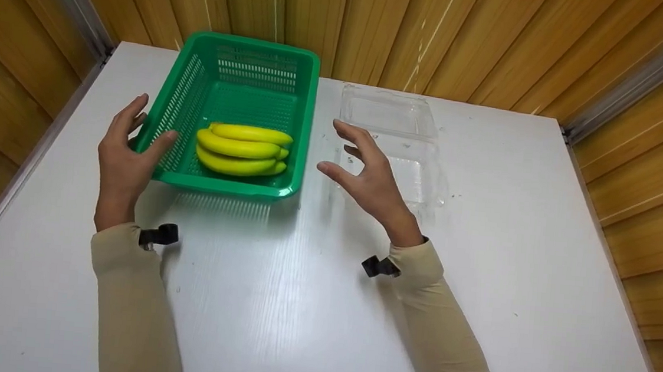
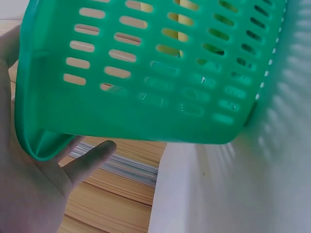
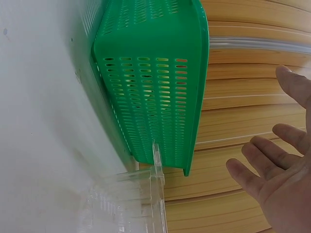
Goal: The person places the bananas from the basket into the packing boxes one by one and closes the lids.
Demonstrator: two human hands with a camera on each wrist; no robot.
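Observation:
A green plastic basket point(image 1: 305, 119) with slotted walls stands at the back left of the white table. Several yellow bananas point(image 1: 240, 148) lie together in its front half. My left hand point(image 1: 126, 161) is at the basket's front left corner, thumb and fingers spread apart; in the left wrist view its palm lies close against the rim, and contact is hard to tell. To the right of the basket, my right hand point(image 1: 370, 180) hovers with fingers spread and holds nothing. Behind and below it is a clear plastic clamshell box point(image 1: 387, 112), its lid folded back.
The white table point(image 1: 251, 310) spreads out in front of the basket and to the right. Wood-patterned panels point(image 1: 373, 29) wall in the back and both sides, with metal strips at the corners.

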